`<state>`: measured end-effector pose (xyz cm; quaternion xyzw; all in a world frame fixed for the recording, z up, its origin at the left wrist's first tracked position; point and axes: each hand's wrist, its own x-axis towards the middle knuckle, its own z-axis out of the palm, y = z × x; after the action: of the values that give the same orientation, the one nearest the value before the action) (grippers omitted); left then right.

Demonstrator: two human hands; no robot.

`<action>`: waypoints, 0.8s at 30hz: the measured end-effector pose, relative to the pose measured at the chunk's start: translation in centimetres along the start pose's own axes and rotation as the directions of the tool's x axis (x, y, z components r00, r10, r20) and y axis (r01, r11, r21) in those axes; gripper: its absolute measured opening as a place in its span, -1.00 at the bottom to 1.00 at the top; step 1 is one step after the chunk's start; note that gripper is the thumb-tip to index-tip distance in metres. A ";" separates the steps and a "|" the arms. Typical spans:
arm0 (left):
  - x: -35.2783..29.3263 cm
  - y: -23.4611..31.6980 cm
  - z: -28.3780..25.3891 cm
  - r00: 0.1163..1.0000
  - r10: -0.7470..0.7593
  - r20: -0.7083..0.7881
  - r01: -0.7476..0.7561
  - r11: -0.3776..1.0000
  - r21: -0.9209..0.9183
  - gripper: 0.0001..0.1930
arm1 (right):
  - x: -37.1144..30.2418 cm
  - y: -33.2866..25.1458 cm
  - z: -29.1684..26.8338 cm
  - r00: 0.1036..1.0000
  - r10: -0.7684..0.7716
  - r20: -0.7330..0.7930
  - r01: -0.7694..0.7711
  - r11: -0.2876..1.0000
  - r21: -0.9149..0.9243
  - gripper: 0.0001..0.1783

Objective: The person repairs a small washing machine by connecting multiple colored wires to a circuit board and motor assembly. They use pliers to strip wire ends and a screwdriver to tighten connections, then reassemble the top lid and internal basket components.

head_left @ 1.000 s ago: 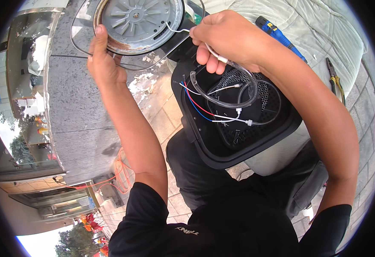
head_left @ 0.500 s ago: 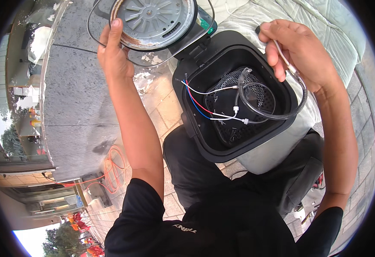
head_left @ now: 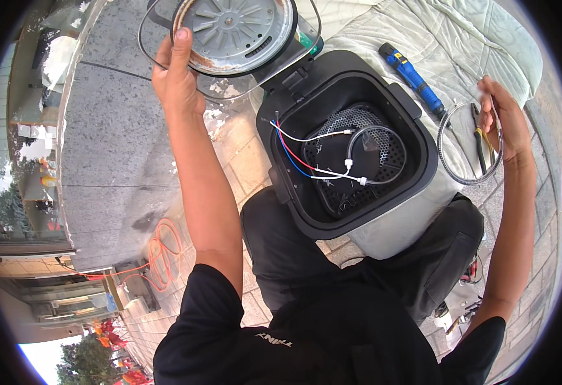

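Note:
My left hand grips the rim of a round metal cover with rust-coloured stains, its thumb on the near face. A thin metal hoop loops around the cover. At the right, my right hand has its fingers curled at a ring-shaped heating tube; the fingertips are slightly blurred. Between my hands, a black square appliance body lies with its opening up. Inside it are a perforated plate, a second curved tube with white ends, and red, blue and white wires.
A blue and black electric screwdriver and yellow-and-black handled pliers lie on a pale quilted cloth right of the appliance. An orange hose is coiled on the paving at the left. A grey stone slab stands beyond it.
My right hand has moved right and down with the ring-shaped tube, away from the appliance opening. The screwdriver and pliers now show. My left hand still holds the cover, shifted slightly right.

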<state>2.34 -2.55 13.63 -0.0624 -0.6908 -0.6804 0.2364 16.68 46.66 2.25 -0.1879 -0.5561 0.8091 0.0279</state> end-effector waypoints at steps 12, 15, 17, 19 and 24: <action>-1.5 -2.3 -0.9 0.999 0.049 0.006 -0.049 0.998 0.033 -0.34 | 4.0 3.7 -7.2 0.988 0.117 -0.100 -0.132 0.977 -0.167 -0.73; -1.9 -2.4 -0.9 0.998 0.062 -0.023 -0.060 0.996 0.061 -0.30 | 4.6 4.2 -8.0 0.978 0.143 -0.152 -0.173 0.963 -0.206 -0.72; -2.6 -2.6 -1.3 0.997 0.065 -0.030 -0.063 0.994 0.085 -0.24 | 4.9 4.6 -7.8 0.980 0.157 -0.124 -0.182 0.955 -0.233 -0.71; -3.4 -3.1 -1.1 0.997 0.070 -0.026 -0.068 0.994 0.083 -0.15 | 5.3 5.0 -7.9 0.980 0.173 -0.098 -0.192 0.948 -0.254 -0.70; -4.4 -3.6 -0.4 0.989 0.132 -0.066 -0.125 0.987 0.104 -0.12 | 2.9 3.4 -5.0 0.997 0.076 -0.018 -0.078 0.961 -0.265 -0.69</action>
<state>4.84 -2.10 8.47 -0.0699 -0.7093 -0.6304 0.3076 16.21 50.54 -3.22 -0.2147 -0.6516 0.7271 -0.0270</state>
